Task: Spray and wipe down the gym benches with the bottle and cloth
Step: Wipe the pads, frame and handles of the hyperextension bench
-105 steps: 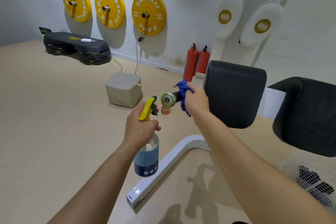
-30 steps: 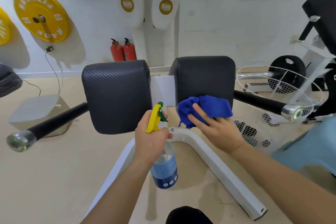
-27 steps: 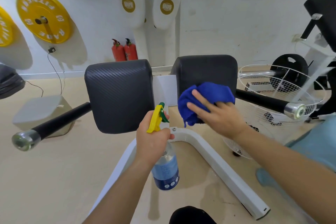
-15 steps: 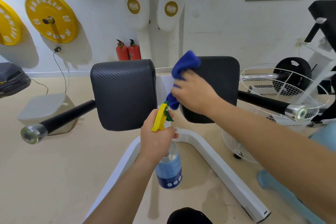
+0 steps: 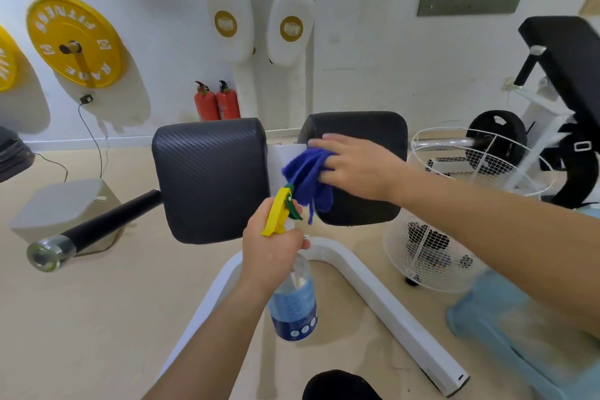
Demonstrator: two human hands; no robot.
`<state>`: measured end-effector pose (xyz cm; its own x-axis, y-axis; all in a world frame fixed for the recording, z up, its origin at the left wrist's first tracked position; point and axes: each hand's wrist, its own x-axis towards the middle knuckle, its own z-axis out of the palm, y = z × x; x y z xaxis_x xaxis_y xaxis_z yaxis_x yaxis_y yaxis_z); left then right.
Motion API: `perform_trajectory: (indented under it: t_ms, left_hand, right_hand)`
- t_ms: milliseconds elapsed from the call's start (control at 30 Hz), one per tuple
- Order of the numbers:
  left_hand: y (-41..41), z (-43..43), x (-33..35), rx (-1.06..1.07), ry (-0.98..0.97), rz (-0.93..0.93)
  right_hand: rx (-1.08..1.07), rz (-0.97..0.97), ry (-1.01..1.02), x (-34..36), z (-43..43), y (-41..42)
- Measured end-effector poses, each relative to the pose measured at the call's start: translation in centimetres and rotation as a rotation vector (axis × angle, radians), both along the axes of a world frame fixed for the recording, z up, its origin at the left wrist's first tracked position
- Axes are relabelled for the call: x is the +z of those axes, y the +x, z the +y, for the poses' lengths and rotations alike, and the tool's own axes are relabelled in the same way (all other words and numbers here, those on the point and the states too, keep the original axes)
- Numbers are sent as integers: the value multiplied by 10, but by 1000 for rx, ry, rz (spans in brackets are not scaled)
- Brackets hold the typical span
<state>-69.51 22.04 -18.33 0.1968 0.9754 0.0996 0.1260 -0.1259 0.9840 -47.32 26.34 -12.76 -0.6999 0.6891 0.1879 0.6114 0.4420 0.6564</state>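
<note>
Beige floor point(image 5: 97, 302): wire fan point(image 5: 431, 256) beside pad point(image 5: 367, 127), extinguishers point(image 5: 217, 104) behind.

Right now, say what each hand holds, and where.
The left hand grips the spray bottle at its neck; right hand presses the blue cloth against the right pad.

Motion blur smears the right hand point(image 5: 357, 166) and the blue cloth point(image 5: 308, 178), which together hide part of the right pad point(image 5: 370, 125). The left hand point(image 5: 272, 256) covers the spray bottle point(image 5: 293, 302) at its neck. The left edge cuts off a yellow plate point(image 5: 5, 62). A pale blue shape point(image 5: 519, 344) at lower right is too blurred to identify.
</note>
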Motion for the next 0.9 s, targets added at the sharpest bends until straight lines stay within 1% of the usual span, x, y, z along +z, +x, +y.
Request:
perform_trajectory:
  t_ms: [67, 100, 133, 200, 300, 367, 400, 467, 500, 567, 633, 733, 800, 833, 867, 900]
  left_hand:
    - [3, 1, 0, 5, 5, 3]
    - [5, 1, 1, 8, 14, 11]
    - [8, 2, 1, 10, 22, 19]
    - [16, 2, 3, -7, 11, 9]
    - [29, -3, 3, -31, -44, -47]
    - [40, -6, 3, -51, -56, -52]
    - [45, -8, 4, -68, -43, -48]
    - [53, -10, 7, -99, -5, -24]
    - [56, -11, 9, -108, 7, -11]
    - [63, -12, 12, -121, 29, -2]
    - [70, -13, 16, -136, 61, 20]
    - [82, -15, 24, -185, 105, 40]
    - [90, -14, 28, -202, 100, 27]
    - [94, -14, 28, -198, 92, 18]
    - [98, -13, 29, -191, 84, 7]
    - [101, -13, 29, -186, 76, -1]
  right_hand:
    - [-145, 297, 115, 15, 4, 35]
    - [-272, 455, 124, 16, 1, 51]
    - [-391, 569, 124, 8, -5, 63]
    - [-509, 730, 190, -26, -20, 72]
    - [-633, 848, 252, -105, -55, 52]
    - [-709, 978, 228, -145, -79, 30]
    - [-721, 1062, 199, -154, -88, 20]
    - [-686, 1250, 160, -142, -99, 9]
    - [-653, 1317, 180, -126, -102, 11]
    - [-623, 1401, 183, -81, -107, 20]
    - [-553, 1441, 158, -29, -107, 32]
    - [-443, 1546, 210, 31, -91, 51]
    - [-446, 1634, 206, 43, -69, 61]
    - [-481, 1664, 153, 40, -56, 62]
    - [-545, 1650, 80, 30, -44, 61]
    - [-619, 1588, 16, 14, -34, 57]
